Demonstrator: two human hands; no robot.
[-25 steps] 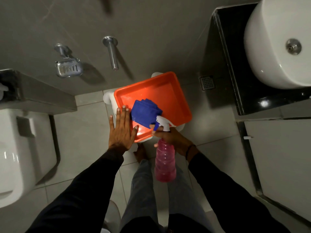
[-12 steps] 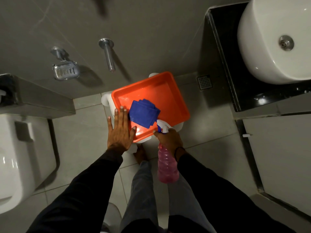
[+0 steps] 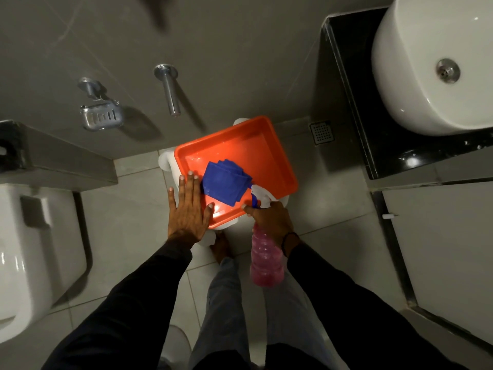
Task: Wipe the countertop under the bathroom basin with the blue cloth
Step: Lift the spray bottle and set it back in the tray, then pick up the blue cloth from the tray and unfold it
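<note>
Your right hand (image 3: 269, 222), gripping the pink spray bottle (image 3: 265, 263), has drawn back toward you while your left hand (image 3: 189, 206) stays flat and open beside the blue cloth (image 3: 225, 184) in the orange tray (image 3: 269, 158) at centre frame, so the black worktop (image 3: 354, 102) at upper right remains unwiped.

Head-worn wide view, steeply downward, floorward.

Item count, head view:
1 orange tray (image 3: 277, 166), 1 blue cloth (image 3: 224, 182), 1 pink spray bottle (image 3: 265, 263), 1 basin (image 3: 416, 102), 2 hands.
</note>
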